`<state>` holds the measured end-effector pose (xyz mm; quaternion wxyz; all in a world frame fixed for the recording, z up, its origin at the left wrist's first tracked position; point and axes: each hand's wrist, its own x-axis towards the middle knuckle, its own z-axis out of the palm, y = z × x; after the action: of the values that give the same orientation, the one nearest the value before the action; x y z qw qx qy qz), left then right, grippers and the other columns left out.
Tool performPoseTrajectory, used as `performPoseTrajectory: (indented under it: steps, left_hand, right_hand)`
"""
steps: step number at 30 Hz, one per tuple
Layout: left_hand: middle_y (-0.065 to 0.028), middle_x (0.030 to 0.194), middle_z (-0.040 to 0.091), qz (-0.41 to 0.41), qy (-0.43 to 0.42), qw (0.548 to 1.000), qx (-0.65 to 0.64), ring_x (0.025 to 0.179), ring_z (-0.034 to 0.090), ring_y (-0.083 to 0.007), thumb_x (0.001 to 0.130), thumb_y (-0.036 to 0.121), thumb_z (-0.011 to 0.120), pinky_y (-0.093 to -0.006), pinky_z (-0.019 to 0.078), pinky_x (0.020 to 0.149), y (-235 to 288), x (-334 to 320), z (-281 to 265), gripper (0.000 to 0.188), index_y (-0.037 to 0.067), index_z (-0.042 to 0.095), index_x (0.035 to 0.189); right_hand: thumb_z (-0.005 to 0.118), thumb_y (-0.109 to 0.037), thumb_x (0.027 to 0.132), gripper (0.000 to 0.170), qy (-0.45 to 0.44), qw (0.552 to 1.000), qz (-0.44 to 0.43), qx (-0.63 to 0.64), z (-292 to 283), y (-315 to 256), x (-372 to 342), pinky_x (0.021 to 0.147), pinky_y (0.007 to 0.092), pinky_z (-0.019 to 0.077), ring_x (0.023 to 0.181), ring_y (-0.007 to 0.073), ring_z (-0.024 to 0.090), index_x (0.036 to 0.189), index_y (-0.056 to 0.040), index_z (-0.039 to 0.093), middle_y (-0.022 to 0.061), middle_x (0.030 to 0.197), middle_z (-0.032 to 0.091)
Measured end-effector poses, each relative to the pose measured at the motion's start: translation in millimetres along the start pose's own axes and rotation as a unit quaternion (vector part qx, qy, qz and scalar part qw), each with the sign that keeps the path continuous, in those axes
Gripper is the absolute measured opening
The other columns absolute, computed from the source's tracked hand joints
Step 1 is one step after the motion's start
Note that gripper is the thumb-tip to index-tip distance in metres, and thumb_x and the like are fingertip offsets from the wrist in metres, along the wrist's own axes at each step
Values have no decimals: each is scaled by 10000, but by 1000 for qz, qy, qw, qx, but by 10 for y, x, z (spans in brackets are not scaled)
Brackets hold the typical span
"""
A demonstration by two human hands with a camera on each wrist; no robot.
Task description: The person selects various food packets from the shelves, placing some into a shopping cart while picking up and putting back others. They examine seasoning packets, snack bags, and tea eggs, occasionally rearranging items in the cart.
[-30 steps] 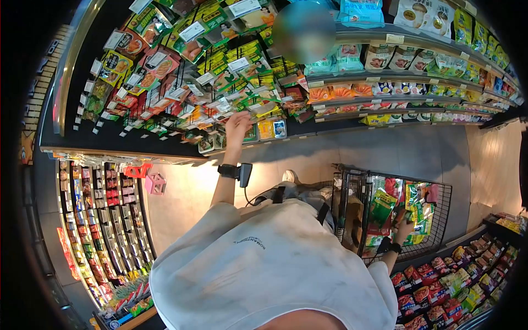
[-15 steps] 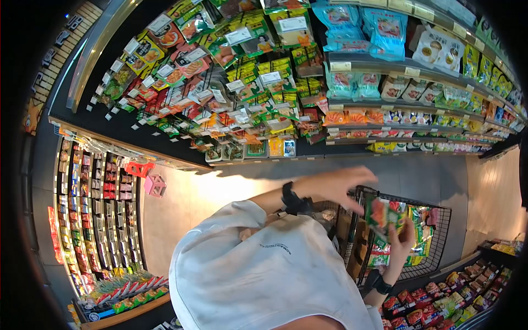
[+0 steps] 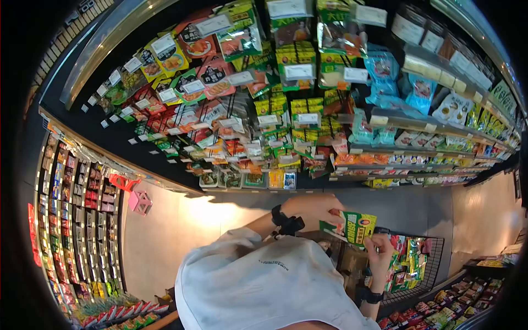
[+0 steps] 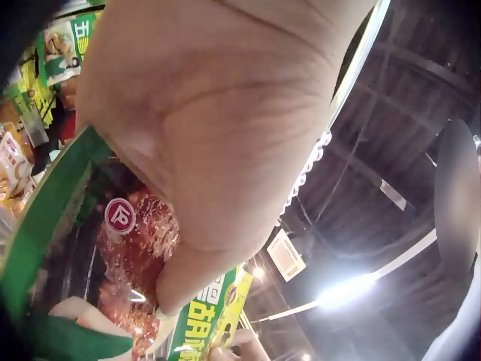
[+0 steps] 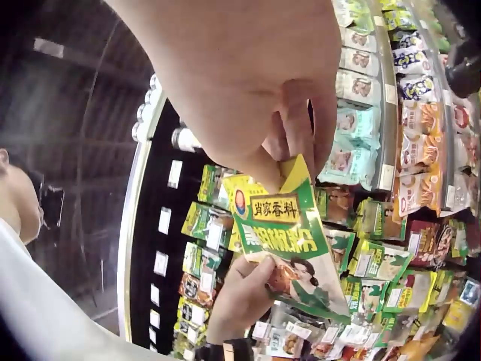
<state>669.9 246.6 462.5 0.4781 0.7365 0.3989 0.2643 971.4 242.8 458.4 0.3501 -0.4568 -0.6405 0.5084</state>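
A green and yellow seasoning packet (image 3: 355, 224) is held up between both hands, near the end of the shopping cart (image 3: 437, 264). My left hand (image 3: 312, 207) grips its left edge, with the thumb lying across the packet in the left wrist view. At the opposite, yellow end, my right hand (image 3: 379, 257) pinches a corner. The right wrist view shows the printed face of the packet (image 5: 285, 241), with large characters and a picture of a person and food. Several colourful packets (image 3: 410, 261) lie in the cart.
Ahead stands a wall rack of hanging seasoning packets (image 3: 297, 71) with price tags. Shelves of bagged goods (image 3: 418, 137) continue to the right. Pink and red stools (image 3: 141, 203) stand on the left of the floor. Boxed goods (image 3: 445, 308) fill a display at lower right.
My left hand has come from the hanging rack over to the cart side and taken hold of the packet. My right hand has lifted the packet out of the cart toward my body.
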Motion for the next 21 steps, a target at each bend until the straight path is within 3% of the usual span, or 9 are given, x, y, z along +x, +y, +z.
performPoseTrajectory:
  steps: [4, 7, 13, 16, 17, 18, 19, 20, 21]
  left_hand:
    - [-146, 739, 695, 7, 36, 999, -18, 600, 634, -180, 935, 285, 670, -329, 474, 562, -318, -409, -246, 300, -10, 698, 982]
    - [-129, 681, 654, 1, 44, 998, -43, 575, 559, -134, 947, 327, 669, -329, 433, 533, -456, -769, -438, 372, -43, 680, 918]
    - [-93, 606, 539, 6, 13, 999, -48, 575, 451, -104, 980, 349, 636, -336, 396, 529, -615, -942, -636, 413, -56, 662, 905]
    - [-81, 600, 516, 54, 51, 994, -82, 575, 448, -104, 980, 352, 637, -339, 394, 528, -527, -942, -711, 418, -53, 652, 881]
    - [-94, 615, 549, 39, 40, 997, -44, 567, 458, -106, 976, 347, 643, -357, 389, 525, -604, -941, -771, 405, -46, 660, 879]
    - [-80, 646, 598, 20, 53, 998, -30, 599, 526, -81, 967, 324, 658, -315, 437, 539, -558, -953, -867, 358, -28, 679, 909]
    - [-6, 699, 582, 18, 136, 982, -131, 651, 531, -68, 982, 288, 627, -288, 452, 577, -527, -982, -886, 292, 0, 673, 960]
    - [14, 814, 643, -26, 201, 964, -169, 717, 575, -66, 979, 249, 633, -257, 492, 632, -486, -1043, -980, 247, 15, 659, 1052]
    - [10, 900, 673, 2, 318, 929, -187, 776, 612, -65, 982, 220, 627, -242, 514, 663, -624, -992, -1009, 238, 32, 636, 1128]
  right_hand:
    - [673, -12, 906, 69, -17, 993, -73, -89, 596, -246, 297, 676, 231, 454, 744, 70, 567, 918, 27, 617, 49, 802, 662]
    - [651, -62, 932, 99, -32, 987, -108, -119, 1060, -352, 433, 663, 258, 453, 716, 113, 555, 971, 19, 609, 118, 783, 652]
    - [626, -83, 960, 140, -32, 990, -69, -123, 1343, -461, 430, 605, 244, 392, 673, 85, 489, 1042, 14, 566, 77, 737, 602]
    - [608, -96, 976, 156, -9, 996, -53, -67, 1405, -432, 430, 584, 226, 374, 634, 57, 470, 1090, -2, 557, 18, 681, 548]
    - [602, -102, 982, 159, 6, 999, -26, -47, 1390, -458, 428, 580, 220, 375, 627, 50, 475, 1103, -7, 560, 3, 675, 539]
    - [596, -108, 987, 163, 22, 999, 6, -30, 1363, -495, 407, 575, 214, 375, 619, 44, 479, 1116, -13, 562, -11, 669, 531]
    - [573, -131, 1006, 179, 37, 999, 23, -15, 1332, -627, 420, 552, 204, 378, 583, 33, 476, 1146, -20, 563, -43, 648, 505]
    - [545, -178, 1028, 185, 30, 998, 16, 59, 1258, -578, 443, 541, 203, 373, 545, 36, 447, 1110, -16, 582, -33, 635, 499]
    - [528, -199, 1037, 201, 38, 998, 11, 49, 1190, -502, 469, 537, 204, 369, 538, 38, 438, 1082, -14, 593, -28, 634, 497]
